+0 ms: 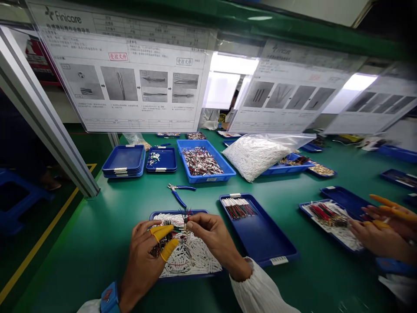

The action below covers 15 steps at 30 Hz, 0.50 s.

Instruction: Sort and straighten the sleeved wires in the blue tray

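My left hand point(143, 250), with yellow finger cots on its index finger and thumb, curls around a bundle of thin dark wires point(157, 249) over a blue tray point(192, 275). Part of that bundle is hidden by the fingers. My right hand point(213, 237) pinches a few thin wires with red and dark ends point(185, 214) between thumb and index finger, just right of the left fingertips. Many short white sleeves point(198, 256) fill the tray below both hands.
Blue-handled cutters point(178, 193) lie behind the tray. Rightward is a blue tray point(260, 237) with a row of white-tipped wires point(239, 208). Farther back stand stacked trays point(124, 158), a parts bin point(208, 177) and a bag of white sleeves point(254, 154). A co-worker's hands point(381, 230) work at right.
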### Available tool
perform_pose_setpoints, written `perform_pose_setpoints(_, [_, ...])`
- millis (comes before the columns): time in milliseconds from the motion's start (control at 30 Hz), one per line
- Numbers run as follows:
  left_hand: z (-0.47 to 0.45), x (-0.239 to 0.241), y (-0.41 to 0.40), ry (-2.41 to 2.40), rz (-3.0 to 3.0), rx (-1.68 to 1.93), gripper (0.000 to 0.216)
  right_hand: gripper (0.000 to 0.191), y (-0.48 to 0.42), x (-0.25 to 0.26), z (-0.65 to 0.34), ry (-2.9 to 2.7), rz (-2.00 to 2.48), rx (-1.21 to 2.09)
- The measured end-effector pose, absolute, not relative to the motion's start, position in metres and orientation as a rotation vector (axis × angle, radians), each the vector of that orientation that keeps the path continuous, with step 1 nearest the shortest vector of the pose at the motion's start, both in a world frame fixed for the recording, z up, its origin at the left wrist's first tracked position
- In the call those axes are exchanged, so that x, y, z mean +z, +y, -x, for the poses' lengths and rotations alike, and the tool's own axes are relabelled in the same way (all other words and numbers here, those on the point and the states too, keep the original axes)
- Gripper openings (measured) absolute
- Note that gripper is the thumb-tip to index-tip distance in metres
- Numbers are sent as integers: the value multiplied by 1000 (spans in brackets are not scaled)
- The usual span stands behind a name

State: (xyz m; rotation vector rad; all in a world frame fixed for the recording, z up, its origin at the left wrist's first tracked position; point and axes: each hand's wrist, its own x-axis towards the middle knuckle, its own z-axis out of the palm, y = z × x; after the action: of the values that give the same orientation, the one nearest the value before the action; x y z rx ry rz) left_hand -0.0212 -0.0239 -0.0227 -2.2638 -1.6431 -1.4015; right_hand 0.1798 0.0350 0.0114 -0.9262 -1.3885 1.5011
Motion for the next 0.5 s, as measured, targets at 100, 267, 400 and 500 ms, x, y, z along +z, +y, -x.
perform_pose_setpoints(100, [18, -22, -26, -1620, 2318, -1383, 20, 24, 29, 7, -171, -1375, 863, 1558])
perform_pose_setpoints(267, [16, -23, -26, -1619, 2343, -1384, 9, 24, 23, 2, -163, -1328, 910, 1484])
perform_pose_setpoints(400, [17, -24, -25, -1702, 2331, -1312, 10, 26, 30, 4, -172, -1170, 974, 1316])
perform_pose_setpoints(500, [19, -25, -24, -1751, 2286, -1293, 11, 31, 41, 6, -189, -1224, 1054, 1267])
